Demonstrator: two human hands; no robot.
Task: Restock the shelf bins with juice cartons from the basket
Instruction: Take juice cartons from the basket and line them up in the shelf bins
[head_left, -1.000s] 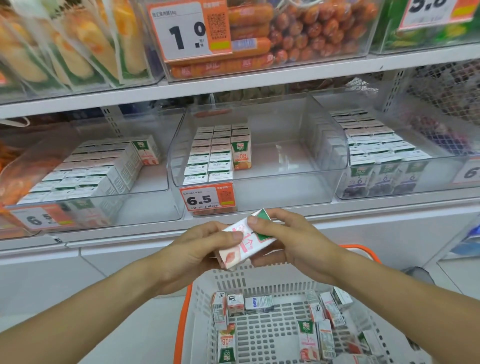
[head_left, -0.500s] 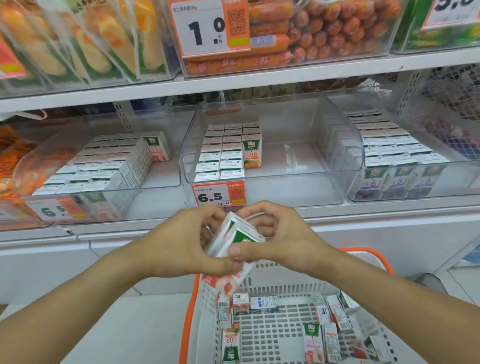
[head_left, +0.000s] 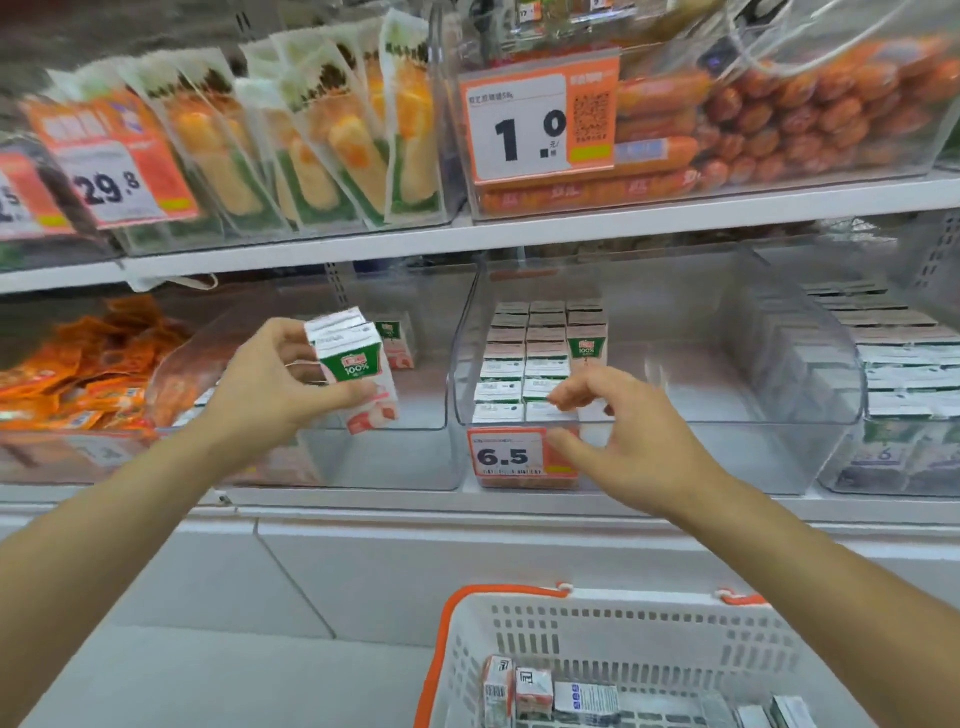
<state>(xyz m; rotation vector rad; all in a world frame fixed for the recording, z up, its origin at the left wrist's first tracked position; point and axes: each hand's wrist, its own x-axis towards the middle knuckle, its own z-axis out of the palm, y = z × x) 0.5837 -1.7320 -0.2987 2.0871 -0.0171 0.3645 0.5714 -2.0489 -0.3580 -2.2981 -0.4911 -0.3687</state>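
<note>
My left hand grips a white, green and pink juice carton upright, over the front right part of the left clear shelf bin. My right hand hovers with loosely curled fingers and holds nothing, in front of the middle clear bin near its 6.5 price tag. Rows of cartons fill the left side of the middle bin. The white basket with orange rim sits at the bottom, with several cartons lying in it.
A third bin at the right holds rows of cartons. The upper shelf carries a sausage bin and packaged corn. Orange snack packets lie at far left. White cabinet fronts run below the shelf.
Both hands held the carton over the basket; now my left hand alone has carried it up to the left bin, and my right hand has let go and moved right.
</note>
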